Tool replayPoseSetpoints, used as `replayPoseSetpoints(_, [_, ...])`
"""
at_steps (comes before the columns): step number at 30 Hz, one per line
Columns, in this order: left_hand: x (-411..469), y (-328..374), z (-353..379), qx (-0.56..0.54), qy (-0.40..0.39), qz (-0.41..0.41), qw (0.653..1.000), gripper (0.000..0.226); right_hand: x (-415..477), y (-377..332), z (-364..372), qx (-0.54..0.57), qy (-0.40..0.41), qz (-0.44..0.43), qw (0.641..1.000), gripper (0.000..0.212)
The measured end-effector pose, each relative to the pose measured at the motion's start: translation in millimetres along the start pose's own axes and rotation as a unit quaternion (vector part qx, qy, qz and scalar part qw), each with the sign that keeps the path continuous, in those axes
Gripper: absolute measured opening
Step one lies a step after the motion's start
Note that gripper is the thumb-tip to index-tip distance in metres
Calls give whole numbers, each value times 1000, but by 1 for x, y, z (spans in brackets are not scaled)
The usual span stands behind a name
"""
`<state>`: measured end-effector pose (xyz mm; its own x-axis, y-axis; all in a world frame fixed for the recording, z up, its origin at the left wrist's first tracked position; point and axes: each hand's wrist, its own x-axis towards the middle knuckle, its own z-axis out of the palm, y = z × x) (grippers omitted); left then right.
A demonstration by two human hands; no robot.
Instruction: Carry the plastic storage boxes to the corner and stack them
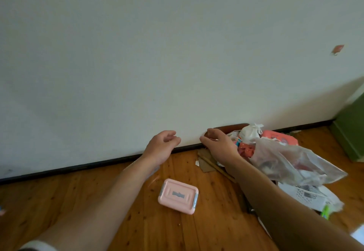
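A small pink plastic box (178, 196) with grey side clips lies flat on the wooden floor (98, 201), lid up, near the wall. Both my arms reach forward over it. My left hand (161, 148) hovers near the skirting with its fingers loosely curled and nothing in it. My right hand (218, 144) is beside it to the right, fingers bent and apart, just above the edge of a clutter pile; it holds nothing that I can see. Both hands are well above and beyond the pink box, not touching it.
A white wall (177, 53) with a dark skirting runs across the view. Right of my right arm lies a pile: a clear plastic bag (291, 164), a white tied bag (251, 132), a pink packet (279, 137), cardboard (206, 164) and a white perforated basket (307, 193). A green cabinet (350, 130) stands far right.
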<state>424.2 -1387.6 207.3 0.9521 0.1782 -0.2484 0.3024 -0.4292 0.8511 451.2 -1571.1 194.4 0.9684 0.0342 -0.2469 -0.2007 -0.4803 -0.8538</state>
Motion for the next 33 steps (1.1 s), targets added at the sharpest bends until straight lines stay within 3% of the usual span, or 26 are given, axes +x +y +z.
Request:
replayPoseSetpoints(19, [156, -59, -30, 18, -119, 9, 993, 41, 86, 3, 78, 20, 77, 106, 991, 54])
replayPoseSetpoints(25, [191, -107, -17, 14, -100, 16, 995, 41, 116, 43, 107, 51, 91, 120, 987, 54])
replayPoseSetpoints(33, [225, -202, 46, 17, -90, 17, 996, 36, 144, 147, 147, 63, 109, 128, 984, 54])
